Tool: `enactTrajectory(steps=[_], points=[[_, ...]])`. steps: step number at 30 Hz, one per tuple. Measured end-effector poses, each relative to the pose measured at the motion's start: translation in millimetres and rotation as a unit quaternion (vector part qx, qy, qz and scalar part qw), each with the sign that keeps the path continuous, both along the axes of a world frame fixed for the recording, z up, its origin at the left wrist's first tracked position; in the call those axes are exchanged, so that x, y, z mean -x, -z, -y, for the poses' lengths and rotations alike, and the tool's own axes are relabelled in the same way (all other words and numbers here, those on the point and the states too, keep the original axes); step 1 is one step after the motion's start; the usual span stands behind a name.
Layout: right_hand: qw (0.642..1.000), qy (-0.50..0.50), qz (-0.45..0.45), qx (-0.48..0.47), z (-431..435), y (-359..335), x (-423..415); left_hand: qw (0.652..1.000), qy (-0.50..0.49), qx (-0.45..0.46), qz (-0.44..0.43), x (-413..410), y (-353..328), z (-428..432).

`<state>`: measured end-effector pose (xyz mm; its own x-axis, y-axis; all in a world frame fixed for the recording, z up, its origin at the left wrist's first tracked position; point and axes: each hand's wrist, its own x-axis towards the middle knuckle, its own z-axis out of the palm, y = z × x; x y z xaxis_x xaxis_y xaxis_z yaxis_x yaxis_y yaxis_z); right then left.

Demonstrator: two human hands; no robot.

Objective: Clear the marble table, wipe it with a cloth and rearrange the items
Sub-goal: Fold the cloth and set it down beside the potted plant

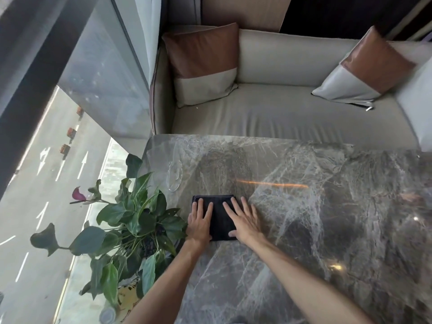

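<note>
A folded dark cloth [219, 215] lies flat on the grey veined marble table [315, 206], near its left side. My left hand [199, 222] presses flat on the cloth's left part, fingers spread. My right hand [243, 220] lies flat across its right edge, partly on the marble. A clear glass dish [174, 175] sits on the table just beyond the cloth, close to the left edge. Neither hand grips anything; both palms are down.
A leafy potted plant [131, 220] with a purple flower stands at the table's left edge, touching my left wrist. A beige sofa [280, 113] with two brown-and-grey cushions runs along the far edge. A floor-length window [70, 113] is at the left.
</note>
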<state>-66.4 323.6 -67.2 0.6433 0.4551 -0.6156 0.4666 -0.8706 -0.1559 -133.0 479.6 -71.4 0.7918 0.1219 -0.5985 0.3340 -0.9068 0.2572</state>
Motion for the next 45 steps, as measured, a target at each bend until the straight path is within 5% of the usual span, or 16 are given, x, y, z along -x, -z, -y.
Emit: enactTrajectory(steps=[18,23,29,45], points=[[1.000,0.005,0.001,0.029,-9,-6,3,1.000,0.014,-0.024,-0.002,3,-1,1],[0.997,0.033,0.016,-0.065,6,-19,13,0.999,0.008,-0.032,-0.012,9,-20,9],[0.982,0.078,0.061,-0.161,70,-43,50,0.999,0.009,-0.032,0.015,54,-54,43],[0.982,0.095,0.064,-0.148,284,-95,131,0.996,-0.069,-0.054,-0.003,167,-132,216]])
